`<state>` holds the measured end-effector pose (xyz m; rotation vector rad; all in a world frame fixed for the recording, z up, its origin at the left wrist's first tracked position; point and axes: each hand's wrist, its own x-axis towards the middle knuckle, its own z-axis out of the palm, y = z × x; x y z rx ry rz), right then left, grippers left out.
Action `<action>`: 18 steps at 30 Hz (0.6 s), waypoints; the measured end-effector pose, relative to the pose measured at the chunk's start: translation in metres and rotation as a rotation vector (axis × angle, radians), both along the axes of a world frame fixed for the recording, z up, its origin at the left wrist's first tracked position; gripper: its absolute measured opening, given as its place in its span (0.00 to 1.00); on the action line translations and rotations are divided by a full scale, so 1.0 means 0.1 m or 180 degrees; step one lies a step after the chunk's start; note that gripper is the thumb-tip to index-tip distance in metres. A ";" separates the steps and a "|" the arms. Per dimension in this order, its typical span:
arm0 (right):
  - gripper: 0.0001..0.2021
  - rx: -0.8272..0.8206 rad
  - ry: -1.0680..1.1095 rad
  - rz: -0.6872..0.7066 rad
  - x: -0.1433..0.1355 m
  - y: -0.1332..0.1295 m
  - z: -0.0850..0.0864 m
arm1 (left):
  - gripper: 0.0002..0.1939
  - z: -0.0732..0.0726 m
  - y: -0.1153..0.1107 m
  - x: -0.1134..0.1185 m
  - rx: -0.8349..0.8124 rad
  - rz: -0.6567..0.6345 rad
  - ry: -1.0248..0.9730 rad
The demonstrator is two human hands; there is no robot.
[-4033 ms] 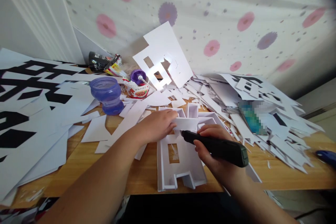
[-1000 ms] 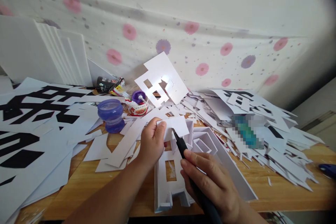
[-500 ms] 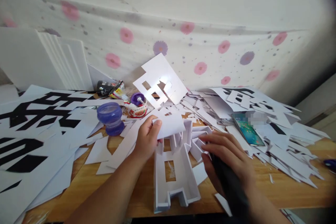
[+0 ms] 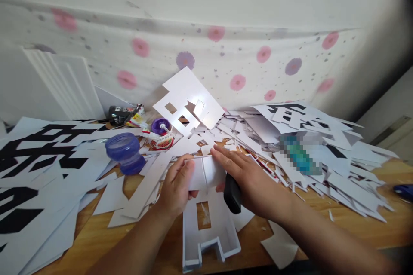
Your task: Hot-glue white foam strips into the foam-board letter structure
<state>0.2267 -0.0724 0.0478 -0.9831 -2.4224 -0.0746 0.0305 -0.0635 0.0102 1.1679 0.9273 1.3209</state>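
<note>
My left hand [image 4: 177,184] pinches the left side of a small white board piece [image 4: 206,172], thumb on its face. A vertical line or seam shows in the middle of that piece. My right hand [image 4: 248,178] is at the right side of it, fingers stretched along its top edge, with a black-handled tool [image 4: 232,195] held in the palm. Just below and behind both hands stands a white walled board model [image 4: 219,219] with a rectangular opening in its floor; its far part is hidden by the piece and my hands.
A purple jar [image 4: 125,152], a glue tub [image 4: 162,137] and a black bottle [image 4: 119,114] are at the left back. White scraps [image 4: 348,189] cover the right; printed sheets [image 4: 64,189] lie left. A cut-out board [image 4: 190,99] leans against the patterned cloth [image 4: 238,58].
My right hand has moved left and up to the white piece, bringing the black tool along. The piece now shows a seam. The camera view has shifted slightly.
</note>
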 end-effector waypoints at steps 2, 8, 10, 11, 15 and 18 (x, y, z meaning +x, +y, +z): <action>0.33 -0.0077 0.0013 0.0156 -0.05 0.04 0.00 | 0.23 0.01 -0.01 0.01 -0.0027 -0.0276 -0.0219; 0.35 -0.0106 0.0341 0.0598 -0.26 0.01 0.00 | 0.22 -0.01 0.02 -0.01 0.0351 -0.0705 -0.0423; 0.37 -0.0072 0.0270 0.0545 -0.29 0.01 0.01 | 0.20 -0.03 0.05 -0.02 0.0391 -0.0770 -0.0492; 0.37 -0.0048 0.0194 0.0506 -0.30 0.02 0.02 | 0.20 -0.04 0.07 -0.03 0.0395 -0.0833 -0.0563; 0.32 0.0312 -0.0196 0.0321 -0.27 0.09 0.04 | 0.18 -0.04 0.12 -0.08 0.0429 -0.0910 -0.0630; 0.26 0.0808 -0.0553 0.0111 -0.24 0.16 0.03 | 0.15 -0.06 0.15 -0.10 0.0519 -0.0528 -0.0335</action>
